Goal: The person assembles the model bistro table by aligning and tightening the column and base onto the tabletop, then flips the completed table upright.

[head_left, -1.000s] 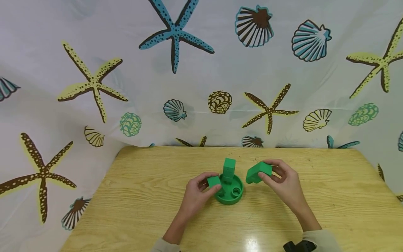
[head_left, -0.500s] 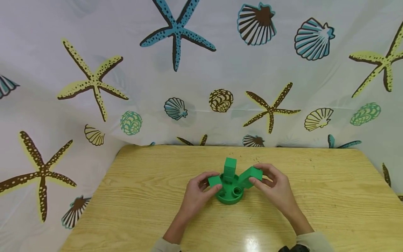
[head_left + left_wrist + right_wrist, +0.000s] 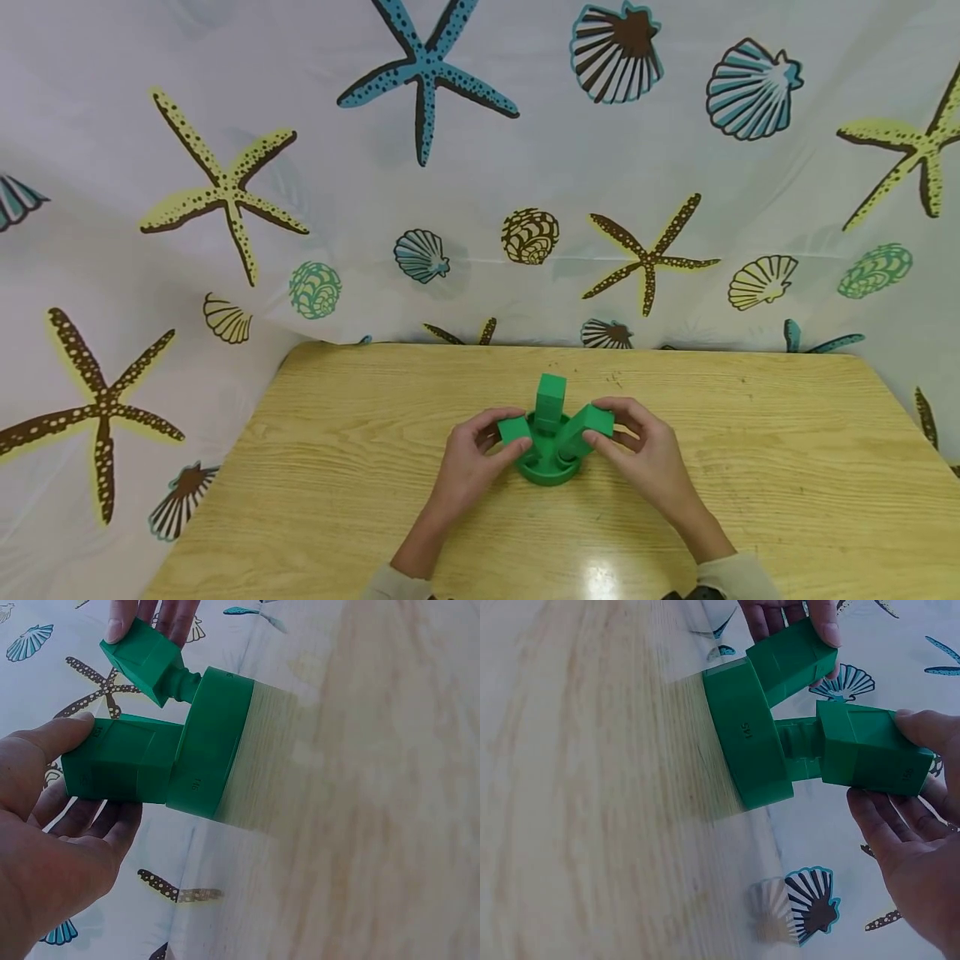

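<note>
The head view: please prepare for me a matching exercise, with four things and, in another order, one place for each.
1. Left hand
2. Right hand
3. Block that no hand holds
4. Green base

A. Flat on the table
B. Right of the base
C. Left of the base
D. Upright at the base's far side

Pairs: 1-C, 2-B, 3-D, 4-A

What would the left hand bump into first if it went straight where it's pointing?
Beyond its gripped block, the left hand would probably bump the standing green block at the back of the round base; exact depth is hard to tell.
</note>
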Demonstrator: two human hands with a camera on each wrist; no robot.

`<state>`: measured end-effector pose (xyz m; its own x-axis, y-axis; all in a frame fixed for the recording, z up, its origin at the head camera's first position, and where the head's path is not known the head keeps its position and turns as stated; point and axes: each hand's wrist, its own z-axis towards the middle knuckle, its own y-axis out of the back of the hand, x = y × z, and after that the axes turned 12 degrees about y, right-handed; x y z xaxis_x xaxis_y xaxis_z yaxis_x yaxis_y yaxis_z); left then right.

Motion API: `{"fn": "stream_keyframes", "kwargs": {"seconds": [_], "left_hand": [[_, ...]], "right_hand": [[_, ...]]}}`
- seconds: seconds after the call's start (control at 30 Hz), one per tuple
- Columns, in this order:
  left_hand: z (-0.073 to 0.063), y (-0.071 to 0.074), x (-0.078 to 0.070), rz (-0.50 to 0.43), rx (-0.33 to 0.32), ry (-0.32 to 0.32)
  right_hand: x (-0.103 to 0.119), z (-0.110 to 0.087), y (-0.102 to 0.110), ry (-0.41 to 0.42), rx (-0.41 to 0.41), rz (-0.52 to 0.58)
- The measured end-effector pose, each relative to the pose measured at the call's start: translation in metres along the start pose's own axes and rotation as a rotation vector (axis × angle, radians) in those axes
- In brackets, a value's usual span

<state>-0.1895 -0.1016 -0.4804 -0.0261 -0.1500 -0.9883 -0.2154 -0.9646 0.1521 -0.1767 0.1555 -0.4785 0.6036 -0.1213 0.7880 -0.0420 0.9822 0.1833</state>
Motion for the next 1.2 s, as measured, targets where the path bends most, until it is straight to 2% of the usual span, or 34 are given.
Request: {"fn": "stream_keyframes", "kwargs": {"seconds": [0.2, 0.5, 0.9, 1.2], "left_hand": [[-0.0006, -0.0001, -0.0011, 0.006, 0.001, 0.004], [-0.0009, -0.0007, -0.0009, 0.004, -0.004, 0.007], [-0.0015, -0.0006, -0.0012, 0.004, -0.017, 0.011], [-0.0005, -0.0014, -0.0004, -0.002, -0.012, 0.002]], "right_hand": [[-0.0012, -0.0012, -0.0021, -0.020, 0.013, 0.026], [0.0034, 0.0002, -0.0053, 0.017, 0.021, -0.016], [0.0035, 0.0012, -0.0073, 0.017, 0.059, -0.052], [0.0048, 0.0008, -0.0078, -0.027, 0.085, -0.081]]}}
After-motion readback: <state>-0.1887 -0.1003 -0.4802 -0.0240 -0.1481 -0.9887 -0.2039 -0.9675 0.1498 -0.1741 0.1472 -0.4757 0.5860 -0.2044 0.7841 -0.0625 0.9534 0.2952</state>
